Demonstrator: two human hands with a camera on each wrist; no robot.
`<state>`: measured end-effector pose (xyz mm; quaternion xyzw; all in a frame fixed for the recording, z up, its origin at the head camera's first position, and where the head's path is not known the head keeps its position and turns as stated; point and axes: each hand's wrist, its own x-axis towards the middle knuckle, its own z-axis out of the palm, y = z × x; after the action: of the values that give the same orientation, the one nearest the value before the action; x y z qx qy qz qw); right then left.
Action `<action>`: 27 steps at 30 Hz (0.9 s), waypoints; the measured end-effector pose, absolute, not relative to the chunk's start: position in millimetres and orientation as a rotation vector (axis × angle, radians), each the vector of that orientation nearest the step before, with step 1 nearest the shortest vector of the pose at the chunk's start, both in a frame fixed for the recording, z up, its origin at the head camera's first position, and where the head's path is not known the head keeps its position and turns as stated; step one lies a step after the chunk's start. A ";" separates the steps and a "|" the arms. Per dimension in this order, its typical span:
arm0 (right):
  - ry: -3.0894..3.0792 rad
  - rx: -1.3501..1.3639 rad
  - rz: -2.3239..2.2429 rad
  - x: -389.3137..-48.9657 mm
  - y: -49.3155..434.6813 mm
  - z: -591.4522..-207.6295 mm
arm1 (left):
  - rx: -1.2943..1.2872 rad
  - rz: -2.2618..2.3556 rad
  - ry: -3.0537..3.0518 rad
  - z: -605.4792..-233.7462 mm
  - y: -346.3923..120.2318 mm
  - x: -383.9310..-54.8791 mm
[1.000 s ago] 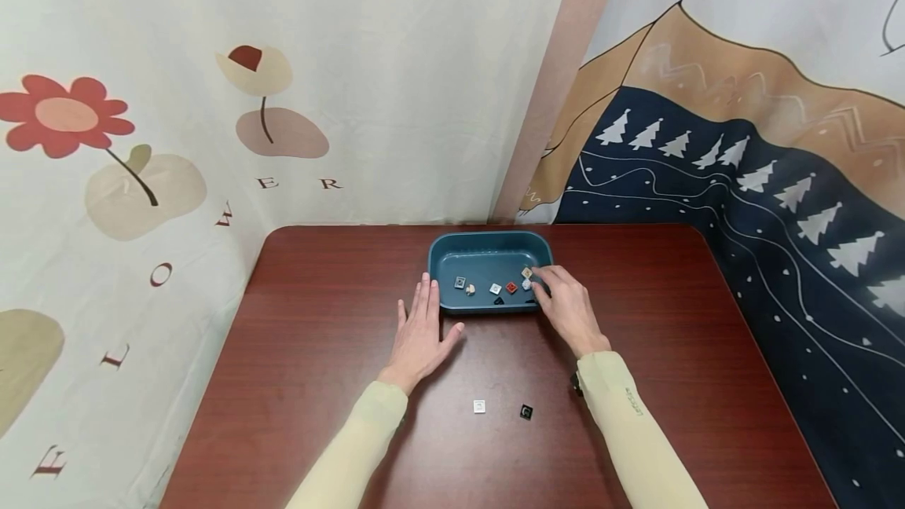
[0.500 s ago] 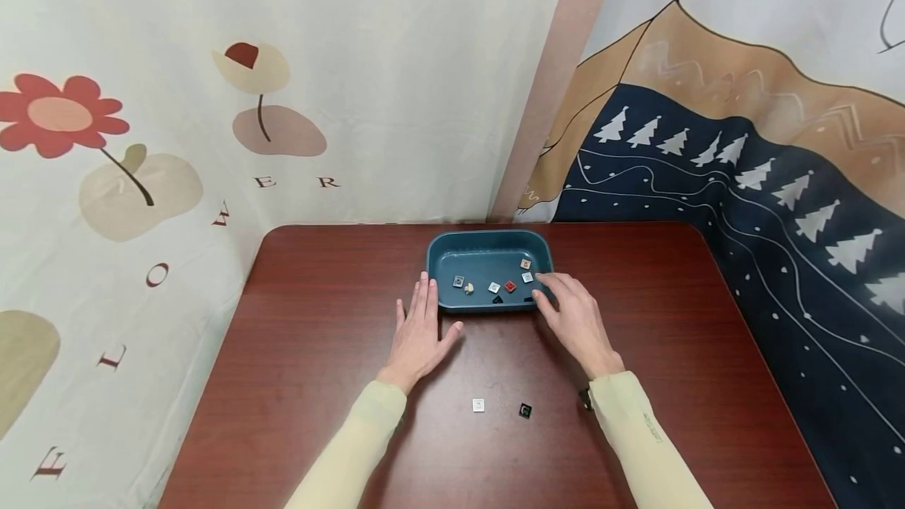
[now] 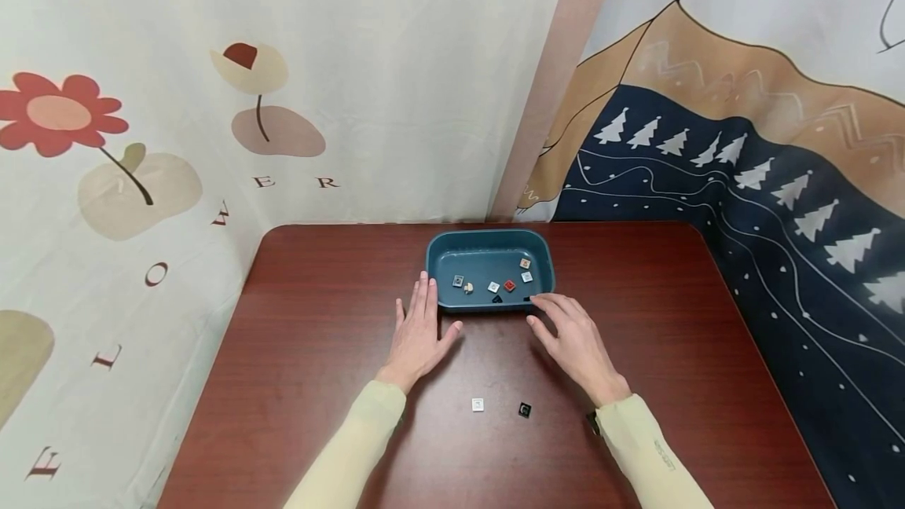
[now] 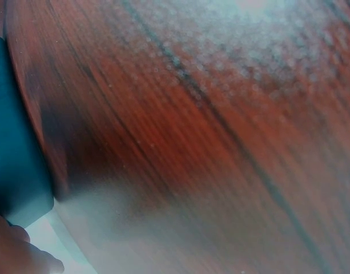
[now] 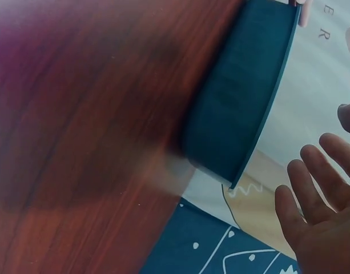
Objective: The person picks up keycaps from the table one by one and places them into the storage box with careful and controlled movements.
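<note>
A blue-green tray (image 3: 491,308) stands at the far side of the table, with several small keycap-like pieces in it. Among these are a red one (image 3: 510,286), a white one (image 3: 493,287) and a tan one (image 3: 525,263). My left hand (image 3: 415,338) lies with straight fingers along the tray's front left corner, thumb spread. Over the front right corner is my right hand (image 3: 576,342), its fingertips right at the rim. In the right wrist view its fingers (image 5: 303,188) are loosely bent and apart, holding nothing. Between my forearms lie a white square piece (image 3: 478,405) and a black one (image 3: 525,410).
The dark red-brown table (image 3: 339,297) has rounded far corners. Behind it hangs a pale curtain (image 3: 396,85) with printed flowers. A navy and tan cloth (image 3: 657,171) with printed trees hangs at the right.
My right hand has drawn back from inside the tray's right end to its front right corner. The white piece in the tray beneath its fingertips now shows fully. The left hand has stayed put.
</note>
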<state>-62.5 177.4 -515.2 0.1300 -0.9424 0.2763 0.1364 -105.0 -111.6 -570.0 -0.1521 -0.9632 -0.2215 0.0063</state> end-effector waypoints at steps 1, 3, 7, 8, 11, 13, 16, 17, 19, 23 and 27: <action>-2.727 0.385 0.792 -61.0 177.1 -515.8 | -0.476 -0.690 -3.017 -570.0 -111.5 -105.1; -2.730 0.401 0.782 -57.8 176.5 -516.8 | -0.477 -0.679 -3.020 -569.9 -111.3 -105.1; -2.769 0.433 0.762 -49.9 175.5 -520.5 | -0.478 -0.656 -3.026 -568.9 -110.7 -105.0; -2.781 0.438 0.756 -47.6 175.4 -521.4 | -0.478 -0.652 -3.029 -568.8 -110.7 -104.8; -2.805 0.470 0.725 -41.2 174.8 -525.0 | -0.476 -0.661 -3.029 -568.6 -110.5 -104.9; -2.810 0.495 0.710 -37.2 174.4 -527.5 | -0.473 -0.667 -3.032 -568.8 -110.6 -104.9; -2.823 0.519 0.705 -32.1 174.2 -531.0 | -0.470 -0.667 -3.051 -568.7 -110.8 -105.2; -2.830 0.523 0.703 -30.5 174.0 -532.2 | -0.470 -0.664 -3.057 -568.5 -110.9 -105.4; -2.846 0.531 0.704 -27.5 173.6 -534.0 | -0.467 -0.658 -3.077 -568.5 -111.1 -105.7; -2.856 0.562 0.705 -22.7 173.2 -537.2 | -0.464 -0.648 -3.096 -568.2 -111.1 -106.3; -2.849 0.613 0.694 -18.0 173.3 -541.0 | -0.463 -0.649 -3.100 -567.9 -110.9 -106.2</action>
<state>-18.0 173.3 -541.0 0.2039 -0.9486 0.2309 0.0728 -106.2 -110.9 -567.9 -0.1445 -0.9681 -0.2026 -0.0295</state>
